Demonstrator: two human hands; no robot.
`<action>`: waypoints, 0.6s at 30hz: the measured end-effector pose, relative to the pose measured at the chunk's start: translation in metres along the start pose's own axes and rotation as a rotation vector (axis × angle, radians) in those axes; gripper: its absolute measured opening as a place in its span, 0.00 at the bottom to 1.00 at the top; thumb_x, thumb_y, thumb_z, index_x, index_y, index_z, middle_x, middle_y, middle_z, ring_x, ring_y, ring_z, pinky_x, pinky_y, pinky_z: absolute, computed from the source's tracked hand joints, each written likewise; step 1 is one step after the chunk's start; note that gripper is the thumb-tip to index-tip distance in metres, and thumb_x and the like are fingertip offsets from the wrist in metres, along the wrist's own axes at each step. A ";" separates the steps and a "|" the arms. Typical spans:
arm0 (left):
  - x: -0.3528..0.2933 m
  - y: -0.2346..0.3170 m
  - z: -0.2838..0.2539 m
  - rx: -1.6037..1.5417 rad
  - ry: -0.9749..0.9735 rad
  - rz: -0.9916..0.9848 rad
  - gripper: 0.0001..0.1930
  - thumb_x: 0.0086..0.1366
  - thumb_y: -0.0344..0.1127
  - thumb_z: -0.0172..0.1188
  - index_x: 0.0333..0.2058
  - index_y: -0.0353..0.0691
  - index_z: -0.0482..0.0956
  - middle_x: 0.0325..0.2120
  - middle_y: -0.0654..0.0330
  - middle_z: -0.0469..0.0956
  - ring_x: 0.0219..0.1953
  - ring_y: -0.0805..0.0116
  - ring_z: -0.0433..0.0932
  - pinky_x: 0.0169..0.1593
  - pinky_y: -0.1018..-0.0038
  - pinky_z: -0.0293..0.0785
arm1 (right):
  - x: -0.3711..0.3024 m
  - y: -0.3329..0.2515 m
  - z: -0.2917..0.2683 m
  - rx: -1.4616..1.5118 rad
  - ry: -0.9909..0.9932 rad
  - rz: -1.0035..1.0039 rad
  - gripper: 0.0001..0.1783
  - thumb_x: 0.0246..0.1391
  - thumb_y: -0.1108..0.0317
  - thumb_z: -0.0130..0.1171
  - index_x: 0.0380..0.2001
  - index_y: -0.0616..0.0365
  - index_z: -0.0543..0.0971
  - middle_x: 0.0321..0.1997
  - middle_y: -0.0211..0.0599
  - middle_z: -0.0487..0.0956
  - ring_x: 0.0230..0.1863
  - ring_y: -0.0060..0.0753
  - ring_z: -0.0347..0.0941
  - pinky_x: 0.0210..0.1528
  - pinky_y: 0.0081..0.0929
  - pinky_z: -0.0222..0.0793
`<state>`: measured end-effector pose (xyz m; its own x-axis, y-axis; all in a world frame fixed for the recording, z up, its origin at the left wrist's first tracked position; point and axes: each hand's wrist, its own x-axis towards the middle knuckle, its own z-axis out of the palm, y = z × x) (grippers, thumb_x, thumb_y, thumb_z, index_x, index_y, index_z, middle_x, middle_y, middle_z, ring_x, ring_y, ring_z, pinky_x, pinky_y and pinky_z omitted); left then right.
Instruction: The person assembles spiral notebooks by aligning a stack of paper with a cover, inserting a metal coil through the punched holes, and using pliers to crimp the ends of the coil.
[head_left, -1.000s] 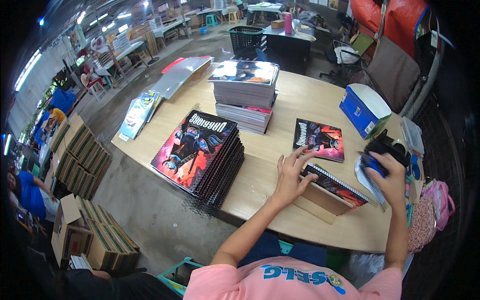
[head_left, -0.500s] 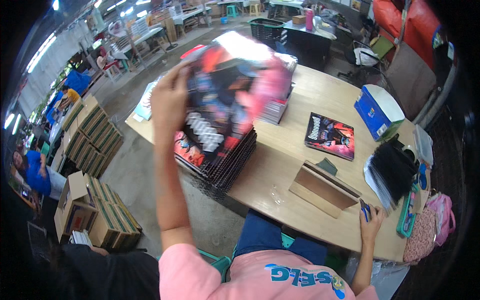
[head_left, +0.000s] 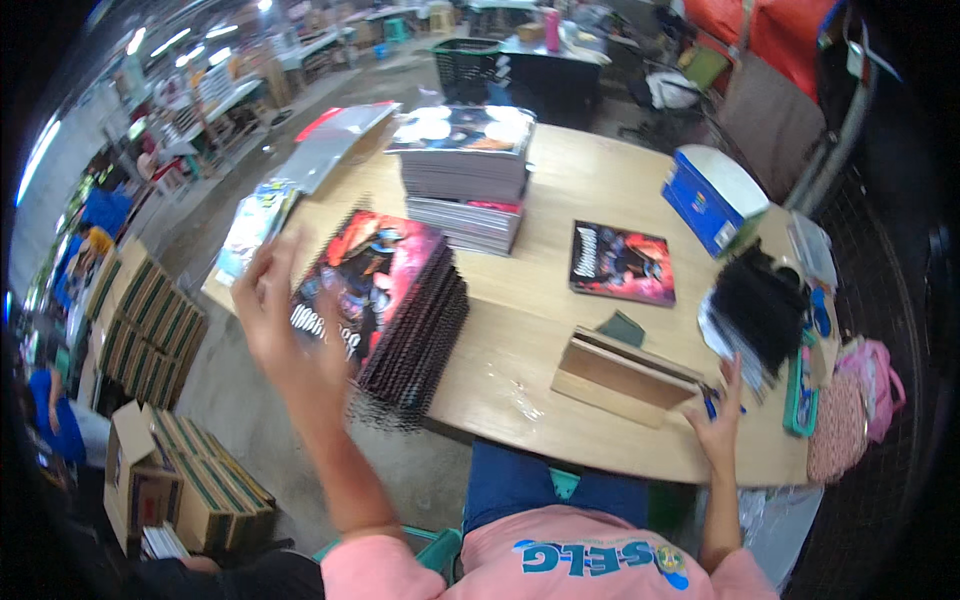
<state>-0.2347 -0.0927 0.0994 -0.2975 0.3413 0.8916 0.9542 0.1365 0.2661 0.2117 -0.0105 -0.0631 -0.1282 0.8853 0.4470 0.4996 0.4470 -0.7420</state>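
My left hand (head_left: 285,315), smeared by motion, has its fingers apart at the left side of a stack of spiral-bound books (head_left: 385,275). The top book's cover is dark and pink-red, and black coils stick out along the stack's edges. Beside a wooden jig (head_left: 625,378), my right hand (head_left: 718,430) rests with thumb and index finger spread. Blue-handled pliers (head_left: 711,402) lie between those fingers, partly hidden. A single book (head_left: 622,263) with a similar cover lies flat beyond the jig.
A tall pile of books (head_left: 465,180) stands at the table's far side, near plastic sleeves (head_left: 340,150). Black binding coils (head_left: 755,310), a blue box (head_left: 710,200) and a green tray (head_left: 800,390) sit at the right. Cartons (head_left: 215,480) are stacked on the floor at left.
The book my left hand held raised over the spiral-bound stack is let go and lies on top. That hand has moved left and down. My right hand's fingers have spread around the pliers.
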 end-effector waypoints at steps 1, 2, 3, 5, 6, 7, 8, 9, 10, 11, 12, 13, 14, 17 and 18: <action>-0.013 0.052 0.012 -0.418 -0.093 -0.035 0.18 0.57 0.40 0.65 0.46 0.41 0.80 0.43 0.51 0.76 0.47 0.53 0.75 0.51 0.60 0.70 | 0.007 -0.002 0.010 0.024 -0.036 0.027 0.61 0.37 0.62 0.72 0.71 0.53 0.45 0.65 0.45 0.61 0.67 0.44 0.56 0.66 0.42 0.52; -0.028 0.094 0.030 -0.762 -0.257 -0.092 0.19 0.55 0.41 0.66 0.45 0.39 0.80 0.41 0.50 0.78 0.46 0.54 0.76 0.51 0.62 0.70 | 0.012 0.002 0.020 0.089 -0.033 0.155 0.56 0.34 0.62 0.74 0.67 0.57 0.56 0.60 0.42 0.68 0.63 0.41 0.63 0.63 0.37 0.57; -0.039 0.116 0.063 -0.890 -0.430 -0.166 0.20 0.54 0.41 0.67 0.44 0.37 0.79 0.40 0.50 0.79 0.44 0.54 0.78 0.50 0.64 0.71 | 0.016 0.007 0.023 0.063 -0.079 0.146 0.51 0.34 0.65 0.73 0.64 0.58 0.60 0.58 0.44 0.70 0.61 0.43 0.65 0.62 0.36 0.59; -0.065 0.114 0.171 -0.676 -0.561 -0.200 0.24 0.54 0.47 0.67 0.43 0.33 0.78 0.37 0.47 0.79 0.42 0.53 0.78 0.48 0.64 0.72 | 0.027 0.014 0.023 0.013 -0.175 0.094 0.43 0.34 0.72 0.72 0.59 0.60 0.68 0.54 0.47 0.74 0.56 0.45 0.70 0.58 0.35 0.65; -0.083 0.094 0.233 -0.497 -0.558 -0.270 0.30 0.53 0.52 0.68 0.43 0.28 0.77 0.37 0.43 0.78 0.42 0.52 0.78 0.47 0.63 0.72 | 0.028 0.013 0.025 0.049 -0.188 0.086 0.42 0.34 0.72 0.73 0.57 0.60 0.69 0.53 0.47 0.74 0.55 0.45 0.71 0.57 0.35 0.65; -0.094 0.083 0.276 -0.388 -0.730 -0.340 0.35 0.50 0.48 0.71 0.46 0.23 0.72 0.44 0.34 0.72 0.49 0.41 0.73 0.52 0.58 0.70 | 0.029 0.013 0.027 0.085 -0.193 0.084 0.40 0.33 0.71 0.73 0.55 0.60 0.71 0.52 0.46 0.75 0.54 0.45 0.72 0.56 0.36 0.65; -0.095 0.074 0.306 -0.345 -1.027 -0.374 0.34 0.49 0.47 0.72 0.46 0.24 0.72 0.42 0.35 0.73 0.48 0.40 0.73 0.52 0.58 0.71 | 0.033 0.013 0.027 0.120 -0.194 0.079 0.38 0.33 0.70 0.73 0.53 0.60 0.73 0.50 0.46 0.76 0.53 0.45 0.72 0.56 0.36 0.66; -0.095 0.070 0.326 -0.292 -1.327 -0.400 0.34 0.47 0.46 0.74 0.46 0.26 0.72 0.40 0.36 0.75 0.47 0.40 0.74 0.51 0.59 0.72 | 0.036 0.004 0.024 0.076 -0.181 0.029 0.38 0.34 0.69 0.73 0.53 0.61 0.72 0.49 0.45 0.76 0.53 0.43 0.72 0.56 0.34 0.65; -0.099 0.078 0.336 -0.274 -1.204 -0.379 0.32 0.47 0.44 0.74 0.44 0.27 0.73 0.38 0.37 0.76 0.46 0.41 0.75 0.49 0.58 0.73 | 0.037 -0.011 0.017 0.030 -0.161 -0.013 0.38 0.34 0.68 0.73 0.53 0.61 0.72 0.48 0.43 0.76 0.53 0.41 0.72 0.57 0.32 0.64; -0.105 0.081 0.342 -0.252 -1.074 -0.367 0.29 0.47 0.41 0.74 0.41 0.27 0.73 0.35 0.38 0.77 0.44 0.41 0.76 0.48 0.58 0.73 | 0.041 -0.018 0.012 -0.013 -0.148 -0.061 0.38 0.34 0.67 0.72 0.53 0.62 0.72 0.47 0.42 0.76 0.52 0.39 0.72 0.58 0.30 0.64; -0.108 0.087 0.340 -0.229 -0.953 -0.351 0.26 0.46 0.39 0.74 0.39 0.28 0.74 0.33 0.39 0.78 0.43 0.42 0.77 0.46 0.57 0.73 | 0.042 -0.015 0.007 -0.061 -0.084 -0.104 0.38 0.35 0.67 0.73 0.54 0.60 0.72 0.52 0.49 0.74 0.56 0.49 0.69 0.58 0.36 0.64; -0.106 0.086 0.338 -0.284 -0.856 -0.313 0.23 0.46 0.36 0.73 0.36 0.29 0.74 0.30 0.41 0.78 0.40 0.44 0.78 0.44 0.58 0.73 | 0.047 -0.012 0.004 -0.095 -0.047 -0.084 0.40 0.35 0.67 0.73 0.56 0.59 0.70 0.54 0.49 0.72 0.58 0.49 0.68 0.59 0.38 0.63; -0.102 0.080 0.334 -0.332 -0.754 -0.279 0.20 0.46 0.33 0.73 0.33 0.30 0.73 0.28 0.42 0.77 0.37 0.47 0.78 0.41 0.59 0.73 | 0.056 -0.010 0.004 -0.125 -0.016 -0.069 0.42 0.35 0.67 0.73 0.58 0.59 0.69 0.55 0.48 0.71 0.59 0.49 0.66 0.60 0.39 0.63; -0.064 0.122 0.280 -0.611 -0.718 -0.369 0.16 0.47 0.25 0.70 0.27 0.31 0.68 0.25 0.44 0.75 0.28 0.59 0.77 0.34 0.64 0.71 | 0.091 0.001 0.000 0.101 0.215 0.155 0.48 0.37 0.69 0.73 0.64 0.56 0.62 0.60 0.48 0.68 0.62 0.47 0.64 0.62 0.40 0.60; -0.066 0.100 0.272 -0.695 -0.599 -0.333 0.14 0.51 0.24 0.69 0.28 0.35 0.69 0.20 0.57 0.76 0.25 0.69 0.75 0.30 0.72 0.70 | 0.106 -0.009 0.006 0.304 0.168 0.152 0.49 0.38 0.70 0.73 0.65 0.56 0.60 0.61 0.48 0.66 0.62 0.44 0.63 0.62 0.39 0.60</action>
<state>-0.1280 0.1512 -0.0320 -0.3381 0.8272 0.4487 0.5671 -0.2014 0.7986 0.1886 0.0799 -0.0117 0.0829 0.9223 0.3774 0.2221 0.3521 -0.9092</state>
